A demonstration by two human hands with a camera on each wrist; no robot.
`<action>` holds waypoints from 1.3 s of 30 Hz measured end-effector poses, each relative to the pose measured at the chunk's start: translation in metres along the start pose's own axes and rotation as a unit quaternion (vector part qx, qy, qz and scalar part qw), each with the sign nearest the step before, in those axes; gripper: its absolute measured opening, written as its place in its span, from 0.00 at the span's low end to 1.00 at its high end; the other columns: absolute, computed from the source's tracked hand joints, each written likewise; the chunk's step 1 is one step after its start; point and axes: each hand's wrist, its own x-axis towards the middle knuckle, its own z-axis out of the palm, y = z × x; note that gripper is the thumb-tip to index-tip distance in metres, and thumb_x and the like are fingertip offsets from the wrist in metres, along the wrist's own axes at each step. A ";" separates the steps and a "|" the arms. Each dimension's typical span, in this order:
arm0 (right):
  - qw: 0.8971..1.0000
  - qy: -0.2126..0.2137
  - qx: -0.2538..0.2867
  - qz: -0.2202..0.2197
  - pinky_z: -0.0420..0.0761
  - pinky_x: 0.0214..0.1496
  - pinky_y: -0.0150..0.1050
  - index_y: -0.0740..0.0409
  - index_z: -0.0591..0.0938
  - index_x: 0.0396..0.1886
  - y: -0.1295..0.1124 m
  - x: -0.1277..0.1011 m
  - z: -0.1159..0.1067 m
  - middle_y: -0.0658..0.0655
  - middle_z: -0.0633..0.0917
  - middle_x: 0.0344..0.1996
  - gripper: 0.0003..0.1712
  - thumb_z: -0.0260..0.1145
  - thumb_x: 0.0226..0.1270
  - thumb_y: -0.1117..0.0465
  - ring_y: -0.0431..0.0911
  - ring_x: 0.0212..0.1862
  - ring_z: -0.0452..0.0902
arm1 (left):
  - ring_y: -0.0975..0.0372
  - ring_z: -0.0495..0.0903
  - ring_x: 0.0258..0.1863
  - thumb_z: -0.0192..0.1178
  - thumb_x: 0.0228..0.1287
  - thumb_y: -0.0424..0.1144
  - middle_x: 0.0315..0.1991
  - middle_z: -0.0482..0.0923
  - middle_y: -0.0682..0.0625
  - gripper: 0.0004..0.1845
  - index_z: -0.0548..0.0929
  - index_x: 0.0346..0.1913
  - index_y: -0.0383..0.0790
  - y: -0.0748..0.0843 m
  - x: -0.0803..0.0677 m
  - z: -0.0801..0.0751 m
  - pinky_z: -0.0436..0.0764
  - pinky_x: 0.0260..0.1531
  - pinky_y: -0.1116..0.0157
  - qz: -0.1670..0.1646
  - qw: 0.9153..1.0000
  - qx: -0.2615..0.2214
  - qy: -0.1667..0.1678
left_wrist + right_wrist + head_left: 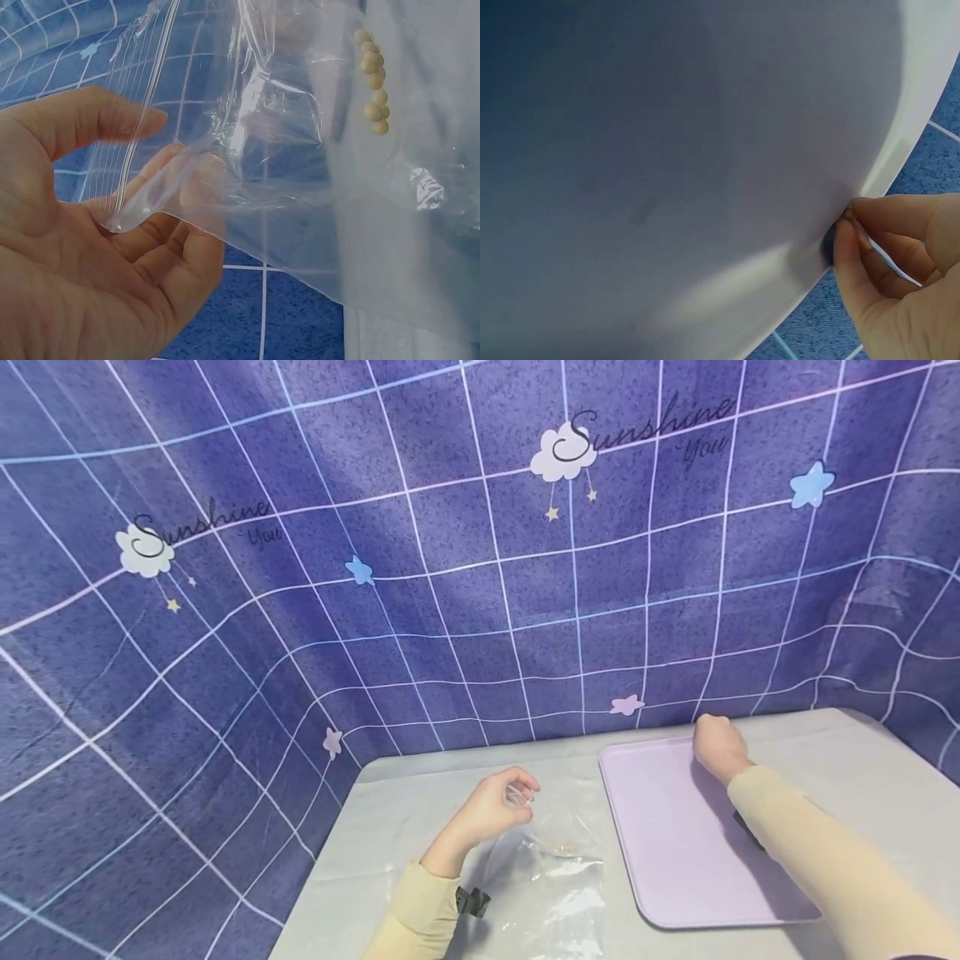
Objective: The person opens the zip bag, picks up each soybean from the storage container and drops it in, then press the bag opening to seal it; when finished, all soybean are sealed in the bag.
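A clear zip-lock bag (558,893) lies on the table. My left hand (491,806) holds its mouth end, with thumb and fingers curled in a wide C around the plastic. In the left wrist view, the zip strip (146,112) runs past the thumb tip, and the bag's corner rests over the other fingers. Several small round beige beads (373,67) sit in a line inside the bag. At the far edge of a lilac tray (693,843), my right hand (718,745) pinches a tiny object (847,213) between thumb and index fingertips; its kind cannot be made out.
The table (352,860) has a light grey cover. Behind it and to the left hangs a blue checked curtain (450,568) with clouds and stars. The tray's raised rim (622,843) stands just right of the bag.
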 end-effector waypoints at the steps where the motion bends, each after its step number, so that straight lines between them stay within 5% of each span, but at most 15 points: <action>1: 1.000 -0.003 0.000 0.001 0.80 0.36 0.65 0.73 0.79 0.24 0.000 0.000 0.000 0.81 0.82 0.34 0.16 0.45 0.61 0.75 0.75 0.37 0.81 | 0.62 0.81 0.37 0.64 0.51 0.25 0.42 0.83 0.38 0.18 0.82 0.48 0.36 0.000 0.000 0.000 0.81 0.43 0.65 -0.001 1.000 0.001 0.000; 6: 1.000 -0.014 0.006 0.010 0.81 0.33 0.65 0.70 0.79 0.23 0.002 -0.004 0.000 0.80 0.82 0.34 0.15 0.46 0.62 0.73 0.74 0.36 0.81 | 0.61 0.81 0.37 0.65 0.50 0.24 0.41 0.83 0.41 0.19 0.82 0.48 0.36 0.001 -0.001 0.001 0.81 0.42 0.65 -0.005 1.000 0.001 0.001; 14: 0.993 0.023 0.111 -0.013 0.79 0.40 0.54 0.63 0.85 0.26 -0.025 -0.010 -0.007 0.57 0.86 0.24 0.03 0.69 0.50 0.68 0.57 0.31 0.80 | 0.60 0.81 0.37 0.65 0.49 0.24 0.40 0.83 0.42 0.19 0.82 0.48 0.35 0.001 -0.002 0.000 0.81 0.42 0.65 -0.001 1.000 0.001 0.002; 20: 0.978 -0.003 0.208 -0.037 0.77 0.35 0.40 0.64 0.87 0.31 -0.070 -0.020 -0.015 0.54 0.87 0.26 0.05 0.70 0.54 0.68 0.44 0.28 0.77 | 0.60 0.81 0.37 0.65 0.49 0.24 0.40 0.83 0.42 0.19 0.82 0.48 0.36 0.000 -0.001 0.000 0.81 0.43 0.65 -0.001 1.000 0.001 0.003; 29: 0.945 -0.052 0.314 -0.068 0.78 0.34 0.36 0.64 0.84 0.31 -0.119 -0.034 -0.017 0.54 0.86 0.26 0.03 0.71 0.56 0.70 0.42 0.30 0.79 | 0.60 0.81 0.37 0.65 0.49 0.24 0.40 0.83 0.41 0.19 0.82 0.48 0.35 0.002 -0.001 0.000 0.81 0.42 0.65 -0.002 1.000 -0.001 0.004; 39: 0.917 -0.114 0.352 -0.151 0.80 0.37 0.39 0.62 0.84 0.30 -0.161 -0.060 -0.027 0.54 0.87 0.29 0.05 0.71 0.54 0.72 0.46 0.34 0.82 | 0.62 0.81 0.36 0.65 0.49 0.24 0.39 0.83 0.44 0.18 0.83 0.47 0.36 0.000 0.000 0.002 0.81 0.42 0.65 0.001 1.000 0.005 0.006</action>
